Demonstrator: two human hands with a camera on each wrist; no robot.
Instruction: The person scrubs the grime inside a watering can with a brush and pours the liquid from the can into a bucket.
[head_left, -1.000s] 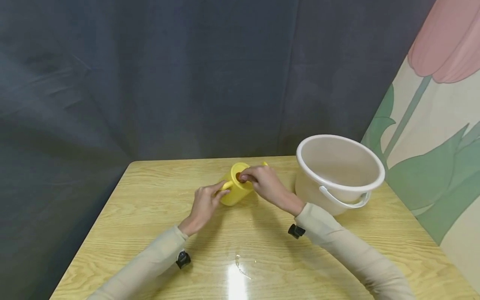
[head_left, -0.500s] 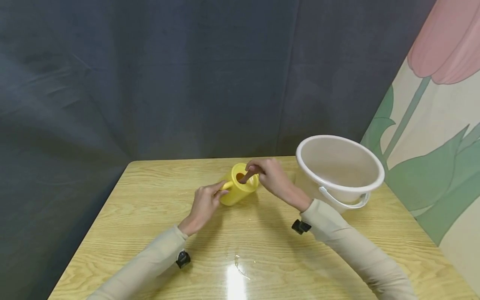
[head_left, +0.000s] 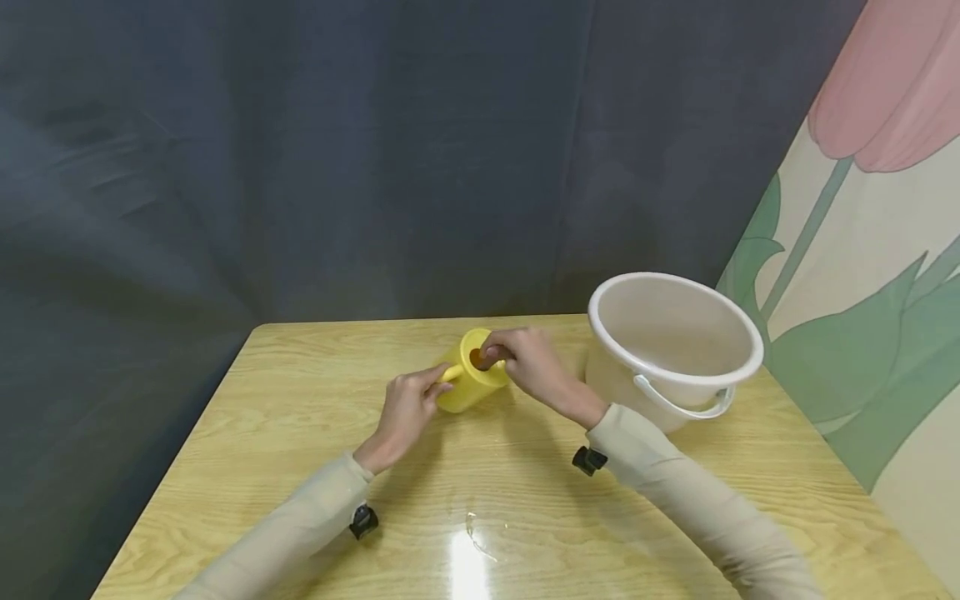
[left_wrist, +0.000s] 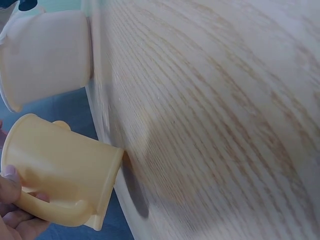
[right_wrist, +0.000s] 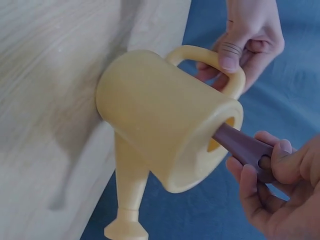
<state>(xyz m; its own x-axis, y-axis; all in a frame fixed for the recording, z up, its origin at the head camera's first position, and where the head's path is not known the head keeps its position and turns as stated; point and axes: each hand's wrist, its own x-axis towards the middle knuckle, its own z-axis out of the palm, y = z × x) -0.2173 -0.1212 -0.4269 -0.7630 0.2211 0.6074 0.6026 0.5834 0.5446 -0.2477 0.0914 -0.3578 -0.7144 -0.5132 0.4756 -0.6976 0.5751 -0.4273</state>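
A yellow watering can (head_left: 467,390) is tilted on the table, its round top opening turned toward the right hand. The left hand (head_left: 405,410) grips the can's loop handle, thumb laid over it in the right wrist view. With its fingers and thumb, the right hand (right_wrist: 292,192) pinches a long brown handle (right_wrist: 242,146) that has a hole near its end. The far part of that tool goes through the opening and is hidden inside the can. In the right wrist view, the spout (right_wrist: 131,185) points down and away from the loop handle.
A white bucket (head_left: 611,392) with a hanging bail handle stands at the back right of the wooden table (head_left: 300,433). Drops of water (head_left: 474,537) lie near the front. A dark curtain (head_left: 420,167) hangs behind, and a painted wall (head_left: 847,333) rises at the right.
The right hand drew back up and right half a second ago, showing more of the brown handle, and has since moved down and in toward the opening again. The left hand has stayed put.
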